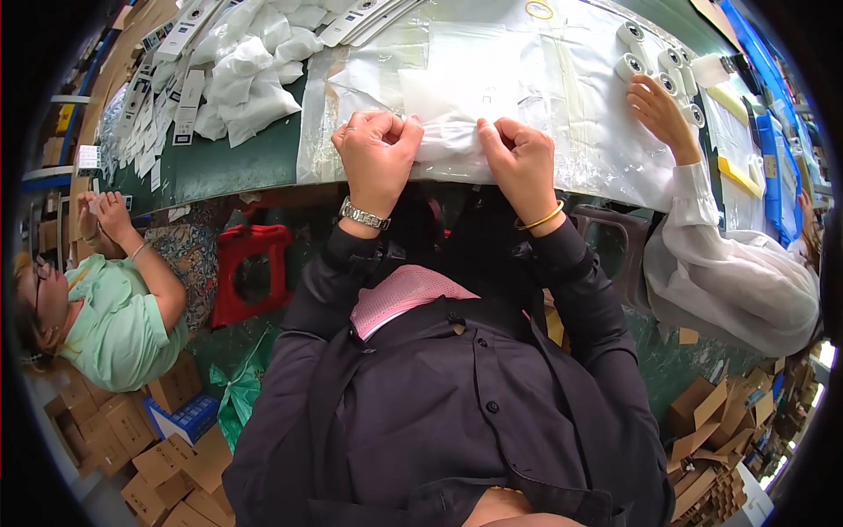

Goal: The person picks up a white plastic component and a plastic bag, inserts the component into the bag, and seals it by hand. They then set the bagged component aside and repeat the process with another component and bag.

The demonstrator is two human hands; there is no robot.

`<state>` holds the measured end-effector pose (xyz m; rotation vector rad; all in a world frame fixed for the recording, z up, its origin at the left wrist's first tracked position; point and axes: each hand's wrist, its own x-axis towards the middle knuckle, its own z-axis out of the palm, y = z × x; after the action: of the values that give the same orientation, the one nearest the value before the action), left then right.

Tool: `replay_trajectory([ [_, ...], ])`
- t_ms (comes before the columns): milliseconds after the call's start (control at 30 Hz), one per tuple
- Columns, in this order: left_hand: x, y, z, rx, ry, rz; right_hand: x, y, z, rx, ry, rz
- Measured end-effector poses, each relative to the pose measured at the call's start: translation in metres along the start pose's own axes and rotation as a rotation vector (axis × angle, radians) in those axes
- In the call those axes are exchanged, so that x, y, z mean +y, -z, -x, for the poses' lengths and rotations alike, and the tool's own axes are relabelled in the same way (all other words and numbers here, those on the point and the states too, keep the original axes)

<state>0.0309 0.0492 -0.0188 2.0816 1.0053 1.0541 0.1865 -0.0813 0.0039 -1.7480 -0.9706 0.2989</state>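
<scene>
A translucent white plastic bag (452, 136) lies flat at the table's near edge, in front of my body. My left hand (378, 158) pinches its near left side between thumb and bent fingers. At the near right side, my right hand (520, 162) pinches the bag in the same way, a short gap from the left. Between my hands the film looks wrinkled. What is inside it, if anything, I cannot make out. Under the bag is a clear plastic sheet (351, 92) spread over the table.
Left of my hands lie a heap of filled white pouches (250, 83) and printed cards (187, 110). Several white round pieces with dark centres (630, 66) stand at the right, with a co-worker's hand (659, 114) beside them. Another person (123, 307) sits left near a red stool (250, 272).
</scene>
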Motion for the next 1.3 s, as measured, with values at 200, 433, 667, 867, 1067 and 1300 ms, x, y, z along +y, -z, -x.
replay_trajectory([
  [200,0.004,0.001,-0.001,0.045,-0.122,-0.069,0.001,0.0,0.0,0.023,0.027,0.046],
  [433,0.004,0.006,-0.007,-0.006,0.211,0.158,0.011,-0.005,0.002,0.133,0.246,0.056],
  [667,0.047,0.018,-0.001,-0.015,-0.309,-0.128,0.014,-0.006,0.011,0.258,0.106,-0.126],
  [867,0.047,0.004,0.008,-0.043,-0.278,-0.236,0.013,-0.003,0.011,0.198,0.085,-0.234],
  [1067,0.029,0.024,-0.002,-0.297,0.228,0.252,0.014,-0.001,0.012,0.165,0.059,-0.225],
  [1300,-0.027,0.08,-0.016,0.435,0.381,1.169,0.016,-0.006,0.01,0.159,0.062,-0.225],
])
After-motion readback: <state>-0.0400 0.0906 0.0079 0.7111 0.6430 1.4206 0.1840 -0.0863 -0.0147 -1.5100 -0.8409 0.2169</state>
